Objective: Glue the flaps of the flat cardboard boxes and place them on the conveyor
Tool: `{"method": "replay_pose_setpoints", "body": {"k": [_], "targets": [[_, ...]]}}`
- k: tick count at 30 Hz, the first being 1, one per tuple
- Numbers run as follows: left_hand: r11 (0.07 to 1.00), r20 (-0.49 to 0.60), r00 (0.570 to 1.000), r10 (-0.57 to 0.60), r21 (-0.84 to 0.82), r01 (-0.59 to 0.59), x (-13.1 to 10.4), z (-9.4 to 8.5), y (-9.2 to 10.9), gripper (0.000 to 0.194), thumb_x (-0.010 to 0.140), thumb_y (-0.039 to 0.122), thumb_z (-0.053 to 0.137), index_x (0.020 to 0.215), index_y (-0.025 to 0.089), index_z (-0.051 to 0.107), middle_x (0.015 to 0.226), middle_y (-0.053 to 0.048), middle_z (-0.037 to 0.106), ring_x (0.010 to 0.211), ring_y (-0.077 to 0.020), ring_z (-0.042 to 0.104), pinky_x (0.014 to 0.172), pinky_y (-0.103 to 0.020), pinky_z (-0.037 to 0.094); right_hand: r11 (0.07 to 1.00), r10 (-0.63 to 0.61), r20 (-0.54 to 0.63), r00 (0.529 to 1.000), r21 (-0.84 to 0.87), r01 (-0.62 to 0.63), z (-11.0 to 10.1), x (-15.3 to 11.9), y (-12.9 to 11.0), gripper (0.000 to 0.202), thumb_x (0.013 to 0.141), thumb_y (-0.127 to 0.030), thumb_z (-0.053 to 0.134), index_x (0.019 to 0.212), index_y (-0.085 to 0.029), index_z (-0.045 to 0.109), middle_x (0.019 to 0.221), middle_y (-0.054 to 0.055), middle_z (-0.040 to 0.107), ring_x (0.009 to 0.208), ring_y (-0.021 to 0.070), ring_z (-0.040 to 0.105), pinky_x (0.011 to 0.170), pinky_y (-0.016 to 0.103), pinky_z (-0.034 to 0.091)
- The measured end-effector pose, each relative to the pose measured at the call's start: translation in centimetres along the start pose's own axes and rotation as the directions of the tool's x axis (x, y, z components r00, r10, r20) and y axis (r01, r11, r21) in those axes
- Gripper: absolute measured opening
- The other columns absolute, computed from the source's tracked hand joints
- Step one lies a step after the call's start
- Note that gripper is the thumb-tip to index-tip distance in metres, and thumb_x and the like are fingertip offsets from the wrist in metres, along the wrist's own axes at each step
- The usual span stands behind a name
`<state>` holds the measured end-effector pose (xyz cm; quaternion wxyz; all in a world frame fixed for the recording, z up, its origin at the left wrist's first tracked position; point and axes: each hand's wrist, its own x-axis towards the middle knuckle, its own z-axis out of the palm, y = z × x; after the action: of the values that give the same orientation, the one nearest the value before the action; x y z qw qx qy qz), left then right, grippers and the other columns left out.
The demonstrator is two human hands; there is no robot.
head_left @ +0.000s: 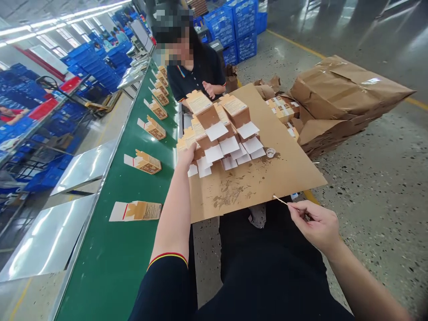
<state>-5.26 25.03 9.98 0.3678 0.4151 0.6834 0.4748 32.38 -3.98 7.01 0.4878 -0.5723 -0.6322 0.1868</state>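
Note:
My left hand (187, 154) reaches to the left side of a pile of small open cartons (209, 117) with white flaps; its fingers are mostly hidden against a carton there. In a pinch, my right hand (312, 221) holds a thin cotton swab (281, 200), its tip over the front edge of the brown cardboard sheet (287, 162). Dark wet stains mark the cardboard, and a small clear cup (270, 153) sits right of the cartons.
On the left runs a green conveyor belt (110, 263) with a row of cartons, the nearest one (143, 211) lying beside my left forearm. A person (197, 67) stands across the cardboard. Brown-wrapped packages (341, 89) are at the right; blue crates (219, 26) stand behind.

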Motion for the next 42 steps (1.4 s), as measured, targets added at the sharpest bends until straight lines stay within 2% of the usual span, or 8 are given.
{"method": "replay_pose_setpoints", "body": {"k": [3, 7, 10, 15, 20, 28, 34, 42], "targets": [[0.988, -0.002, 0.988, -0.156, -0.020, 0.156, -1.2, -1.3, -0.4, 0.026, 0.104, 0.034, 0.072, 0.111, 0.009, 0.073, 0.107, -0.016, 0.080, 0.108, -0.0329, 0.080, 0.099, -0.047, 0.065, 0.998, 0.005, -0.033, 0.999, -0.059, -0.007, -0.6, 0.5, 0.9, 0.023, 0.104, -0.036, 0.068, 0.085, -0.026, 0.077, 0.060, -0.002, 0.063, 0.049, 0.0143, 0.057, 0.052, 0.029, 0.051], [0.928, -0.141, 0.990, 0.018, -0.366, -0.070, -5.9, -5.8, -2.4, 0.032, 0.092, 0.035, 0.080, 0.118, 0.017, 0.076, 0.133, -0.014, 0.081, 0.134, -0.0337, 0.076, 0.114, -0.047, 0.062, 0.988, 0.008, -0.046, 0.999, -0.155, -0.016, -0.2, 5.2, 3.3, 0.022, 0.102, -0.033, 0.068, 0.082, -0.025, 0.072, 0.063, -0.001, 0.060, 0.054, 0.0150, 0.057, 0.058, 0.029, 0.048], [0.808, -0.054, 0.994, 0.095, -0.579, -0.109, -11.4, -7.7, -5.1, 0.046, 0.084, 0.038, 0.086, 0.126, 0.021, 0.079, 0.146, -0.012, 0.079, 0.152, -0.0358, 0.066, 0.126, -0.050, 0.056, 0.954, 0.093, 0.084, 0.992, -0.293, -0.065, 0.9, 10.9, 5.1, 0.015, 0.095, -0.023, 0.067, 0.080, -0.024, 0.068, 0.068, 0.001, 0.064, 0.062, 0.0172, 0.061, 0.065, 0.030, 0.045], [0.768, 0.087, 0.996, 0.015, -0.638, 0.044, -19.5, -5.4, -10.1, 0.074, 0.071, 0.037, 0.103, 0.140, 0.032, 0.076, 0.156, -0.008, 0.075, 0.154, -0.0377, 0.064, 0.125, -0.053, 0.057, 0.877, 0.169, 0.284, 0.944, -0.481, -0.012, 3.2, 17.7, 7.3, 0.022, 0.095, -0.014, 0.068, 0.075, -0.022, 0.061, 0.069, 0.006, 0.065, 0.070, 0.0206, 0.059, 0.069, 0.034, 0.032], [0.845, 0.150, 0.987, -0.062, -0.519, 0.132, -21.2, -3.0, -12.5, 0.082, 0.066, 0.037, 0.111, 0.139, 0.026, 0.074, 0.145, -0.015, 0.079, 0.140, -0.0381, 0.074, 0.123, -0.055, 0.058, 0.872, 0.126, 0.344, 0.931, -0.485, 0.062, 4.2, 19.5, 9.2, 0.040, 0.101, -0.014, 0.068, 0.067, -0.025, 0.049, 0.062, 0.004, 0.057, 0.068, 0.0174, 0.049, 0.072, 0.036, 0.026], [0.879, 0.043, 0.996, -0.076, -0.468, 0.087, -20.2, -2.3, -13.2, 0.081, 0.063, 0.048, 0.112, 0.129, 0.023, 0.072, 0.139, -0.016, 0.080, 0.136, -0.0353, 0.077, 0.124, -0.054, 0.057, 0.972, 0.011, 0.236, 0.972, -0.232, 0.045, 3.8, 13.1, 7.2, 0.017, 0.099, -0.023, 0.070, 0.082, -0.023, 0.068, 0.072, 0.004, 0.070, 0.067, 0.0172, 0.057, 0.068, 0.031, 0.040], [0.926, 0.012, 1.000, -0.025, -0.376, 0.027, -20.7, -1.8, -12.6, 0.085, 0.064, 0.050, 0.112, 0.133, 0.027, 0.068, 0.138, -0.014, 0.079, 0.128, -0.0315, 0.079, 0.118, -0.050, 0.061, 0.993, -0.066, 0.478, 0.876, 0.120, 0.009, 10.9, 3.8, 2.2, 0.019, 0.099, -0.022, 0.062, 0.082, -0.023, 0.068, 0.067, 0.000, 0.067, 0.059, 0.0152, 0.058, 0.061, 0.027, 0.044], [0.954, 0.039, 0.999, 0.020, -0.301, -0.007, -21.6, -1.6, -12.2, 0.088, 0.065, 0.054, 0.110, 0.132, 0.027, 0.061, 0.134, -0.013, 0.077, 0.129, -0.0323, 0.077, 0.116, -0.050, 0.061, 0.985, -0.156, 0.513, 0.844, 0.021, 0.170, 15.4, 1.4, 2.3, 0.030, 0.100, -0.010, 0.054, 0.075, -0.024, 0.046, 0.065, -0.001, 0.054, 0.058, 0.0157, 0.048, 0.063, 0.030, 0.034]]}}
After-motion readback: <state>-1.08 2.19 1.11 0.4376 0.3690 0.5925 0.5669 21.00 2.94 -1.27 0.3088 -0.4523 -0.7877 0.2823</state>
